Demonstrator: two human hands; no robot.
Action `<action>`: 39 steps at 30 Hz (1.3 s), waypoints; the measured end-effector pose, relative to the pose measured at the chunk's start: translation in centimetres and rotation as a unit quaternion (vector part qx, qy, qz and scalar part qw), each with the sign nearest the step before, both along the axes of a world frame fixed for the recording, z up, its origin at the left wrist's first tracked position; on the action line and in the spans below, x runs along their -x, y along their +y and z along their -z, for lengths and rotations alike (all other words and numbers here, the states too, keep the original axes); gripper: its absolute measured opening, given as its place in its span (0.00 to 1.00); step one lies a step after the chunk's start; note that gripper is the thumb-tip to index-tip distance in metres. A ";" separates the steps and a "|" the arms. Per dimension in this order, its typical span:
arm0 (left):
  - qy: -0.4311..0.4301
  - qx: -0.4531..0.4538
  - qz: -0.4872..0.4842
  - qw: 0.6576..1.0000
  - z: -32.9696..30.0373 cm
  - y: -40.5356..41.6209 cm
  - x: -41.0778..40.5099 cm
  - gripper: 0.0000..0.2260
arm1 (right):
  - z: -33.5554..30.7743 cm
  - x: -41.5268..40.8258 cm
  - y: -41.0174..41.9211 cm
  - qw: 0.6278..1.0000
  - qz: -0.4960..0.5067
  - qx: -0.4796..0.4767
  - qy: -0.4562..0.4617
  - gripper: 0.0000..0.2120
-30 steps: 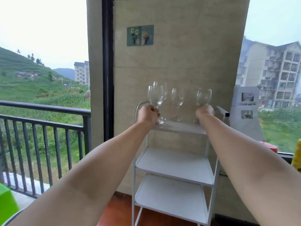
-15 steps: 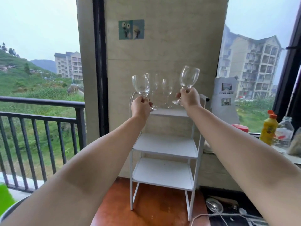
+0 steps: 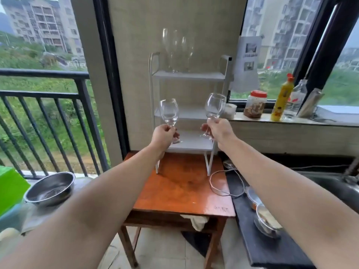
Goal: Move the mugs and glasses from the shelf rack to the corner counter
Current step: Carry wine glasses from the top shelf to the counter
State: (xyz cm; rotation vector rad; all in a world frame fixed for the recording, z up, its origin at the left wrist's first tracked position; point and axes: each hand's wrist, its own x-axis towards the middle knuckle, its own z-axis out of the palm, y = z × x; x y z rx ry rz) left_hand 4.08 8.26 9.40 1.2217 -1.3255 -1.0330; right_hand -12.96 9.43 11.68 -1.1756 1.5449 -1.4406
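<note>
Right now I've got one wine glass per hand, both off the shelf rack (image 3: 189,75) and hanging in the air in front of its lower tiers, above the far edge of the wooden table (image 3: 180,191). Left to right: metal bowl (image 3: 50,188) sits beyond the table's left edge. Left hand (image 3: 163,135) is curled round the stem of the left glass (image 3: 169,113), bowl upright. Right hand (image 3: 218,130) pinches the stem of the right glass (image 3: 215,105), tilted a bit toward the right. Two or three more glasses (image 3: 177,49) stand on the rack's top tier, blurred, so can't count exactly. Further right, jar (image 3: 255,103) and yellow bottle (image 3: 281,100) on the window ledge, dark counter (image 3: 272,249) running along the right side.

Step, imo: the carry, glasses lifted, not yet set down. Next move needs a swing toward the corner counter w/ both stems kept vertical, picking a bare patch, then back for the rest.
</note>
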 end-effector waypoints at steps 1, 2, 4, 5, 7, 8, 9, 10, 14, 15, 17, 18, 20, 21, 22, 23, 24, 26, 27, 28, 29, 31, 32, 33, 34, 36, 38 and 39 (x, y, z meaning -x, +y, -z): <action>-0.010 -0.022 0.013 1.000 1.8 1.0 0.3 0.12 | 2.0 0.4 1.3 1.000 -0.006 -0.026 -0.017 0.15; -0.022 -0.037 0.023 0.999 3.4 1.9 0.4 0.13 | 3.8 0.8 2.3 0.998 -0.008 -0.047 -0.034 0.16; -0.055 -0.068 0.044 0.995 6.5 4.1 1.0 0.11 | 7.4 1.6 5.4 0.993 0.002 -0.087 -0.082 0.15; -0.067 -0.084 0.055 0.993 8.0 5.0 1.4 0.09 | 8.9 2.1 6.7 0.990 0.007 -0.107 -0.097 0.13; -0.097 -0.121 0.085 0.984 11.5 7.1 2.5 0.06 | 12.6 3.5 10.0 0.985 0.020 -0.139 -0.098 0.13; -0.116 -0.136 0.106 0.978 13.2 8.4 3.4 0.06 | 14.7 4.6 12.0 0.982 0.036 -0.154 -0.105 0.13; -0.136 -0.146 0.122 0.972 14.8 9.3 4.3 0.08 | 16.4 5.6 13.8 0.977 0.055 -0.171 -0.114 0.12; -0.155 -0.151 0.137 0.967 16.1 10.2 5.0 0.10 | 17.9 6.4 15.5 0.971 0.074 -0.186 -0.129 0.11; -0.205 -0.165 0.225 0.938 20.2 15.4 10.1 0.14 | 22.3 10.4 24.0 0.943 0.174 -0.231 -0.163 0.15; -0.202 -0.171 0.240 0.934 20.7 16.5 11.0 0.14 | 22.9 10.9 25.5 0.939 0.185 -0.238 -0.164 0.15; -0.207 -0.181 0.293 0.916 22.1 20.3 14.9 0.13 | 24.6 13.4 30.6 0.925 0.233 -0.247 -0.169 0.15; -0.211 -0.180 0.310 0.910 22.7 22.0 16.4 0.13 | 25.2 14.4 32.8 0.920 0.248 -0.252 -0.166 0.14; -0.215 -0.185 0.347 0.894 23.8 25.8 19.8 0.13 | 26.4 16.4 37.8 0.907 0.285 -0.258 -0.171 0.11; -0.212 -0.192 0.371 0.884 24.3 28.3 21.8 0.13 | 26.8 17.7 40.9 0.899 0.309 -0.263 -0.167 0.09; -0.209 -0.199 0.389 0.875 24.9 30.8 23.7 0.12 | 27.0 18.9 44.0 0.890 0.331 -0.266 -0.166 0.08; -0.210 -0.202 0.402 0.868 25.4 33.0 25.2 0.12 | 27.3 19.8 46.6 0.884 0.344 -0.270 -0.165 0.08; -0.214 -0.205 0.414 0.861 25.8 34.9 26.3 0.11 | 27.7 20.7 48.9 0.877 0.357 -0.275 -0.165 0.09; -0.222 -0.208 0.454 0.838 26.5 40.4 29.9 0.12 | 28.2 23.4 55.4 0.858 0.394 -0.291 -0.154 0.14; -0.230 -0.204 0.472 0.827 26.8 42.8 31.5 0.13 | 28.4 24.4 58.3 0.850 0.405 -0.300 -0.156 0.15; -0.238 -0.196 0.493 0.813 26.9 45.2 33.1 0.13 | 28.5 25.4 61.3 0.841 0.421 -0.303 -0.155 0.16; -0.243 -0.193 0.512 0.801 26.9 47.5 34.7 0.12 | 28.4 26.3 63.9 0.832 0.436 -0.306 -0.154 0.16; -0.251 -0.188 0.550 0.774 26.4 52.2 37.7 0.09 | 28.3 27.8 69.2 0.808 0.474 -0.309 -0.164 0.15; -0.255 -0.184 0.564 0.764 26.3 54.0 38.8 0.08 | 28.4 28.3 71.0 0.800 0.487 -0.306 -0.170 0.14; -0.256 -0.182 0.584 0.749 26.2 56.5 40.4 0.08 | 28.3 28.9 73.6 0.787 0.506 -0.303 -0.179 0.14; -0.256 -0.183 0.598 0.737 26.2 58.6 41.9 0.09 | 28.3 29.4 75.7 0.777 0.520 -0.303 -0.186 0.15; -0.258 -0.180 0.620 0.719 26.4 61.9 44.4 0.10 | 28.3 30.4 78.8 0.759 0.542 -0.304 -0.197 0.14; -0.263 -0.169 0.654 0.689 26.6 66.0 47.4 0.08 | 28.7 31.6 82.7 0.727 0.582 -0.288 -0.221 0.11; -0.265 -0.163 0.666 0.678 26.7 67.5 48.6 0.07 | 28.8 32.1 84.0 0.718 0.594 -0.281 -0.231 0.09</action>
